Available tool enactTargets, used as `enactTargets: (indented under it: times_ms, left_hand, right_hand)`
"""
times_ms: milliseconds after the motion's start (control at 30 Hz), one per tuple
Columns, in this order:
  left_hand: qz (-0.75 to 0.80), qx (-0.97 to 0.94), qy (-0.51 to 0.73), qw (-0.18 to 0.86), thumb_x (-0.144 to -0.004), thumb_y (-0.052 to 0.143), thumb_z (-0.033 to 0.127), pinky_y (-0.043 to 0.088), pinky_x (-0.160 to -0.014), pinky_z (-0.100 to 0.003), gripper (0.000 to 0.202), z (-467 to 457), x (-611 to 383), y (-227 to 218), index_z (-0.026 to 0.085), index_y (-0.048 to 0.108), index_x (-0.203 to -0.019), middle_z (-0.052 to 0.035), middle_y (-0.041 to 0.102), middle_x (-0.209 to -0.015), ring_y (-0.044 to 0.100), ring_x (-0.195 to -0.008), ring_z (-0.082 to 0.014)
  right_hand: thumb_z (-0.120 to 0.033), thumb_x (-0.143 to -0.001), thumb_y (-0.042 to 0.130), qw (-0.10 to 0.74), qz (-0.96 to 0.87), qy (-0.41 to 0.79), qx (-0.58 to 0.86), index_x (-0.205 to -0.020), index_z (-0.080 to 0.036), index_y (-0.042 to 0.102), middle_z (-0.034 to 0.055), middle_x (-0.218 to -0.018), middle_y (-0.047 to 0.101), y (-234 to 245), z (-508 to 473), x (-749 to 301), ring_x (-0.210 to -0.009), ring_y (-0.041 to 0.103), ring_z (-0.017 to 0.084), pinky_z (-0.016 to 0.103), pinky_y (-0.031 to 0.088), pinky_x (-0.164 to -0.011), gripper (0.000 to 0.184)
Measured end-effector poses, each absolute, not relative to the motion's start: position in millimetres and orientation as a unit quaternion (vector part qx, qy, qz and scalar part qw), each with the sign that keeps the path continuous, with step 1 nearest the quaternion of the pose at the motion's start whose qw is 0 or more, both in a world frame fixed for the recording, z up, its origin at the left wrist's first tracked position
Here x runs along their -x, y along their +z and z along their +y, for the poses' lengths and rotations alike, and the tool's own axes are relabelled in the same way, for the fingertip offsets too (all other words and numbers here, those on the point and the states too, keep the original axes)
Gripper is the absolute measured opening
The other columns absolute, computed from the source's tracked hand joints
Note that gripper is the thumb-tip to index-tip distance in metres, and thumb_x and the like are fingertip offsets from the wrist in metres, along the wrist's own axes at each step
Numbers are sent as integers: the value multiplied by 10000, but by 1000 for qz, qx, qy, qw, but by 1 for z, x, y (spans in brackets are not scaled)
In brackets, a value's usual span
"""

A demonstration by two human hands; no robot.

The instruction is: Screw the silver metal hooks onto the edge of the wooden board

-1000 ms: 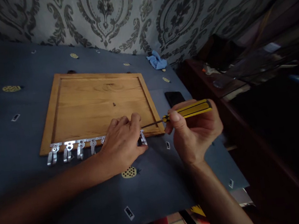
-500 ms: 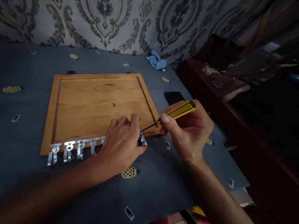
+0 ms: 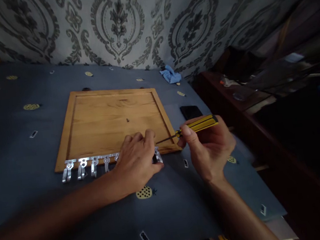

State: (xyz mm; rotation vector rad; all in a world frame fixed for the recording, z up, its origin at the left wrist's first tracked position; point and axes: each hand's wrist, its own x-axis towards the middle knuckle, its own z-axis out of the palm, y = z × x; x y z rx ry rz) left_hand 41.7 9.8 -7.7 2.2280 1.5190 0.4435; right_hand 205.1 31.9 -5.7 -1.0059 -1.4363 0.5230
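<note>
1. Left hand (image 3: 138,164): palm down over right-hand part of metal hook rail (image 3: 95,162), fingers bent; gap under them hidden, can't tell if they grip or only press.
2. Right hand (image 3: 213,154): fingers closed around yellow-and-black screwdriver (image 3: 200,124), thumb on the front of the handle.
3. Screwdriver: shaft points left and slightly down, tip end beside left index finger. Can't tell whether it's seated in anything.
4. Hook rail: along near edge of framed wooden panel (image 3: 109,117), hooks sticking out past the edge toward the person.
5. Panel: flat on pineapple-print tabletop (image 3: 32,160). Small dark screw (image 3: 128,120) lies loose on its face.
6. Black phone-like slab (image 3: 191,112) right of panel; crumpled blue cloth (image 3: 171,74) farther back, near patterned backdrop (image 3: 119,19).
</note>
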Motion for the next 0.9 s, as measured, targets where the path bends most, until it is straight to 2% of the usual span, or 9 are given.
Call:
enactTargets:
  times_ms: [133, 300, 533, 900]
  left_hand:
    - [543, -801, 153, 197, -772, 781, 312, 444, -920, -469, 494, 10, -41, -6, 158, 467, -1121, -97, 685, -1052, 603, -1061, -326]
    - [545, -802, 144, 195, -776, 785, 304, 447, -928, -465, 488, 9, -42, -4, 153, 464, -1111, -106, 681, -1077, 604, -1068, -325]
    - [550, -800, 139, 194, -774, 790, 321, 436, -945, -466, 540, 9, -43, -3, 151, 454, -1161, -108, 678, -1098, 595, -1094, -330]
    - [546, -802, 162, 181, -767, 778, 318, 439, -915, -448, 512, 9, -41, -11, 176, 451, -1133, -95, 670, -1053, 601, -1061, -319]
  right_hand:
    - [-282, -839, 749, 561, -662, 221, 445, -838, -222, 608, -43, -727, 612, -15, 33, -209, -527, 580, 92, 248, 485, -481, 153]
    - [-353, -881, 696, 498, -697, 205, 473, -829, -216, 589, -38, -700, 577, -16, 30, -212, -565, 562, 107, 267, 486, -529, 181]
    - [-354, -904, 664, 486, -705, 205, 474, -839, -208, 610, -37, -673, 585, -6, 26, -211, -566, 544, 105, 257, 450, -542, 168]
    - [-334, -898, 675, 503, -689, 230, 469, -894, -217, 640, -30, -727, 614, -12, 26, -214, -586, 561, 103, 259, 466, -560, 122]
